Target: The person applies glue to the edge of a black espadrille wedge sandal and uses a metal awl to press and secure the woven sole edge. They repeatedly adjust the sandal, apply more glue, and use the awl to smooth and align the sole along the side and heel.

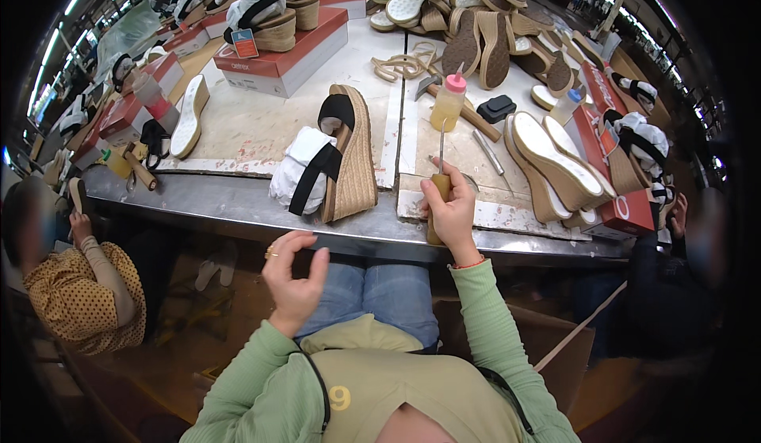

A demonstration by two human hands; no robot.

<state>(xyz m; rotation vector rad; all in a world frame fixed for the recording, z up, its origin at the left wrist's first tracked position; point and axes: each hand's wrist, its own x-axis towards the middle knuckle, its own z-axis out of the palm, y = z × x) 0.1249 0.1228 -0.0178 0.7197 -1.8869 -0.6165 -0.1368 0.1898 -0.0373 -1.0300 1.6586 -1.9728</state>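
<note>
Head view: cluttered steel workbench point(238, 205), right hand point(452, 209) gripping awl point(441, 169), left hand point(295, 272) loosely spread.

Tan wedge sandal point(349, 157), black straps; yellow bottle point(447, 103), pink cap.

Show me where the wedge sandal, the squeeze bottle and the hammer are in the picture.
wedge sandal point(355, 165), head view, on its woven side wall.
squeeze bottle point(447, 108), head view, on its yellow body.
hammer point(456, 103), head view, on its wooden handle beside the bottle.
</note>
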